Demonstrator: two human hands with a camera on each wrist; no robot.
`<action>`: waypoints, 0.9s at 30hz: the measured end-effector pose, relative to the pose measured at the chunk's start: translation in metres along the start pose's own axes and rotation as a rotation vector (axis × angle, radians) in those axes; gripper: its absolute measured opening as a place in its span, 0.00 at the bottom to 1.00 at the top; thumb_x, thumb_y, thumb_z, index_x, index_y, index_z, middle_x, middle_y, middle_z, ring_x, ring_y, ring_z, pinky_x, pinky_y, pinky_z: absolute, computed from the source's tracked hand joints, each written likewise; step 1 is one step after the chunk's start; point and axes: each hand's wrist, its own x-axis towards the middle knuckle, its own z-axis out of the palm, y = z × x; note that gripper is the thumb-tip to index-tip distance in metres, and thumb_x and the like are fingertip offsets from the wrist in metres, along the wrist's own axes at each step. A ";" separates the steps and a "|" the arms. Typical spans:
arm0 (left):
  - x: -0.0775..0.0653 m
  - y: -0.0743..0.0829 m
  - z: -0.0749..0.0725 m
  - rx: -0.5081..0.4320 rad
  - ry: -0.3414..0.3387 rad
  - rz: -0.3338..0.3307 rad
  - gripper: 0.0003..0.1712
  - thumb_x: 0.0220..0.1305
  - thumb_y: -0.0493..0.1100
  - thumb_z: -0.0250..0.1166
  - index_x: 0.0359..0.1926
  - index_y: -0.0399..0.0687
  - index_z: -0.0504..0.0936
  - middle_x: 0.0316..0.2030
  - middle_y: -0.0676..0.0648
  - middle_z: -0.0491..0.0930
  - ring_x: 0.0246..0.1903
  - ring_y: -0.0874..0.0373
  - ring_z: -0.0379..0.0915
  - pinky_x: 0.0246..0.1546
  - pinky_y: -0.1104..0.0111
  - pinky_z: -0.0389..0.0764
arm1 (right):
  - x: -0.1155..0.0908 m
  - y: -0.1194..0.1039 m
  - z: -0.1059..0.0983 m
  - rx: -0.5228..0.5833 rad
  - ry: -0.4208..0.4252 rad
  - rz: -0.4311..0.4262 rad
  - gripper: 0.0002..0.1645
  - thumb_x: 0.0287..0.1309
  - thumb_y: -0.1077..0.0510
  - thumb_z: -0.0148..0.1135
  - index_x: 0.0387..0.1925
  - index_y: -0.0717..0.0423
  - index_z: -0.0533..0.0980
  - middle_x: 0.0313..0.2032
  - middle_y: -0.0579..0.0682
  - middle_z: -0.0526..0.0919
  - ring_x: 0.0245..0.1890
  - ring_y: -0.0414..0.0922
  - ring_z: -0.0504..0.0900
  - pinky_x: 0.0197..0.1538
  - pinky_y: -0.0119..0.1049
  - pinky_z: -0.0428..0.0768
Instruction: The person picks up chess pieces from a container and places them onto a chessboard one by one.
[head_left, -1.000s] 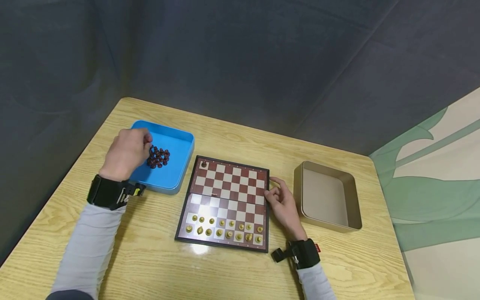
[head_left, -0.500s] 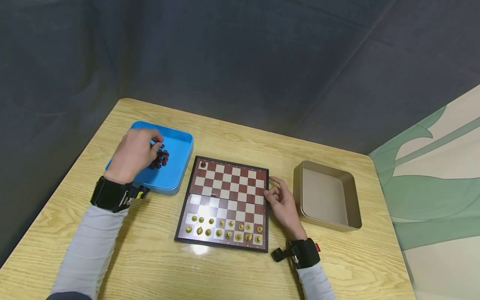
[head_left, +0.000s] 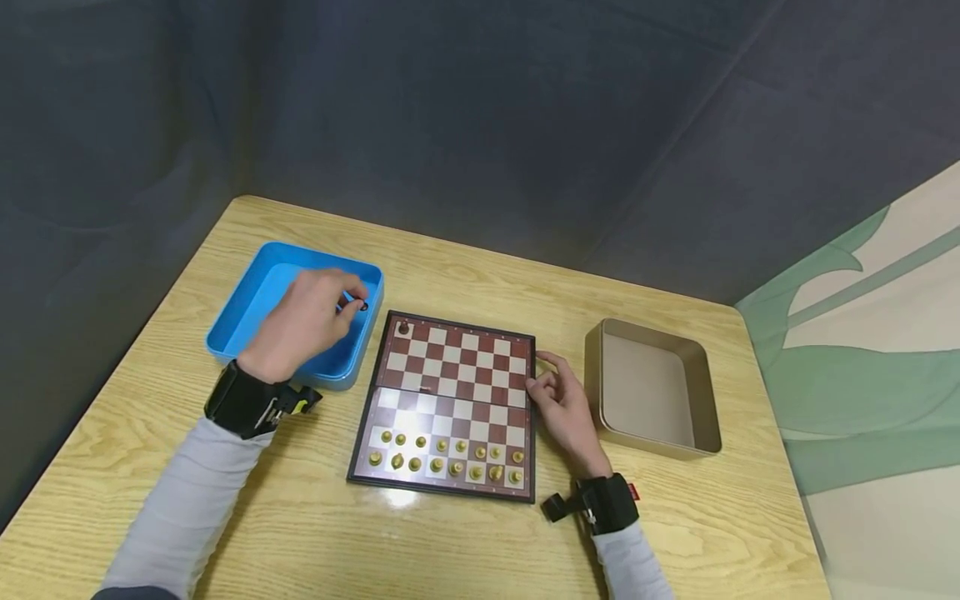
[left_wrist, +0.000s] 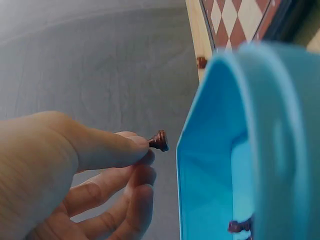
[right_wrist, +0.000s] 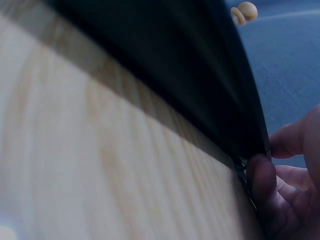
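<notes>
My left hand (head_left: 303, 321) is over the blue tray (head_left: 255, 287) near its right side. Thumb and fingertips pinch a dark brown chess piece (left_wrist: 159, 141) by its top, base pointing outward; its kind is hidden. More dark pieces (left_wrist: 241, 226) lie in the tray, mostly covered by the hand in the head view. At the chessboard's (head_left: 450, 367) right edge, my right hand (head_left: 567, 412) holds the rim, thumb over the edge and a finger against the side. One dark piece (head_left: 403, 327) stands on the far left corner square. Two rows of gold pieces (head_left: 455, 469) fill the near side.
Right of the board, close to my right hand, is a gold-coloured tin (head_left: 703, 417) with low walls. The wooden table (head_left: 315, 517) ends at a dark curtain (head_left: 450, 125) behind. A narrow strip of table separates tray and board.
My left hand has moved right across the tray, away from the pile of dark pieces, and now carries one between its fingertips. The right hand has stayed at the board's edge.
</notes>
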 end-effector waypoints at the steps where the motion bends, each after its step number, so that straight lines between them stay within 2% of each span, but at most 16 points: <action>1: 0.000 0.002 0.001 -0.005 -0.011 0.004 0.09 0.53 0.38 0.62 0.37 0.44 0.79 0.33 0.48 0.76 0.25 0.60 0.71 0.22 0.67 0.74 | 0.000 0.000 0.000 0.000 0.002 -0.001 0.26 0.56 0.64 0.52 0.57 0.58 0.60 0.25 0.62 0.73 0.19 0.45 0.68 0.27 0.30 0.66; 7: -0.002 0.011 0.008 -0.013 -0.059 0.011 0.07 0.54 0.39 0.61 0.36 0.48 0.79 0.35 0.51 0.75 0.28 0.63 0.70 0.25 0.69 0.73 | 0.001 0.000 0.002 -0.005 0.006 -0.017 0.26 0.55 0.66 0.52 0.56 0.59 0.60 0.24 0.62 0.73 0.18 0.44 0.68 0.25 0.30 0.66; 12: -0.004 0.017 0.015 -0.011 -0.075 0.019 0.05 0.54 0.41 0.61 0.34 0.51 0.79 0.33 0.54 0.74 0.25 0.64 0.66 0.20 0.72 0.69 | 0.002 0.000 0.002 0.002 0.002 -0.021 0.26 0.55 0.67 0.52 0.56 0.59 0.60 0.25 0.61 0.73 0.19 0.44 0.68 0.24 0.30 0.66; 15: -0.005 0.020 0.019 0.009 -0.070 0.027 0.05 0.53 0.41 0.61 0.33 0.52 0.79 0.33 0.55 0.73 0.21 0.64 0.65 0.14 0.72 0.66 | 0.002 0.001 0.002 0.001 0.000 -0.019 0.26 0.55 0.67 0.52 0.57 0.59 0.60 0.25 0.61 0.73 0.19 0.44 0.68 0.24 0.30 0.66; 19: -0.005 0.022 0.023 0.063 -0.058 0.048 0.04 0.53 0.43 0.61 0.32 0.54 0.79 0.33 0.56 0.74 0.19 0.65 0.64 0.11 0.72 0.64 | 0.001 0.001 0.002 -0.001 -0.003 -0.021 0.26 0.55 0.67 0.52 0.57 0.59 0.60 0.25 0.60 0.73 0.19 0.44 0.68 0.24 0.31 0.66; 27: -0.005 0.025 0.028 0.121 -0.072 0.061 0.04 0.53 0.43 0.61 0.32 0.55 0.80 0.30 0.57 0.74 0.22 0.66 0.66 0.12 0.72 0.66 | 0.001 -0.001 0.002 -0.009 0.003 -0.020 0.26 0.55 0.66 0.52 0.57 0.58 0.60 0.25 0.60 0.74 0.20 0.43 0.68 0.27 0.30 0.67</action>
